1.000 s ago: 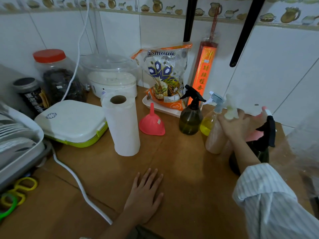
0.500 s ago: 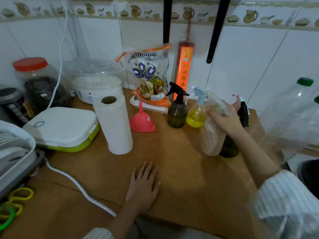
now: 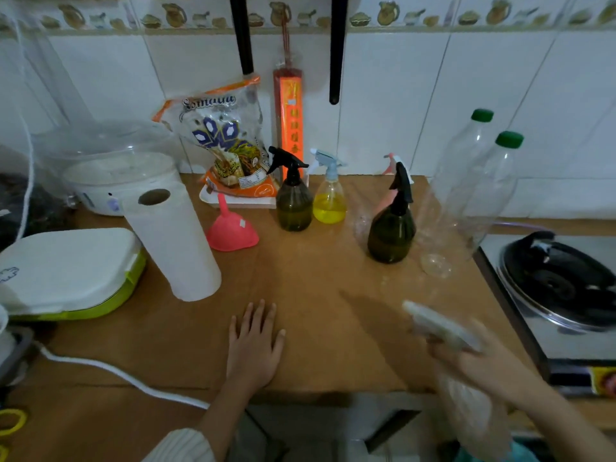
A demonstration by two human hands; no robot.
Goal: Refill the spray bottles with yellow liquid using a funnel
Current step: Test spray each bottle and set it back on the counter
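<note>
My right hand point(image 3: 480, 361) grips a clear spray bottle point(image 3: 466, 405) by its white trigger head, held low at the counter's front right edge; the bottle is blurred. My left hand point(image 3: 255, 345) rests flat on the brown counter point(image 3: 316, 295), fingers spread. A pink funnel point(image 3: 233, 228) stands mouth down near the back. Behind it stand a dark spray bottle point(image 3: 293, 205) with a black head and a small bottle of yellow liquid point(image 3: 330, 201) with a pale blue head. Another dark spray bottle point(image 3: 393, 228) stands further right, with a pink-headed clear sprayer point(image 3: 366, 218) behind it.
Two large clear plastic bottles point(image 3: 466, 195) with green caps stand at the right. A gas stove point(image 3: 560, 281) lies beyond the counter's right edge. A paper towel roll point(image 3: 173, 245), a white and green box point(image 3: 66, 268), a white appliance point(image 3: 120, 175) and a snack bag point(image 3: 226, 141) fill the left and back.
My right hand has carried the clear spray bottle from among the other bottles down to the front right edge. My left hand stays flat on the counter.
</note>
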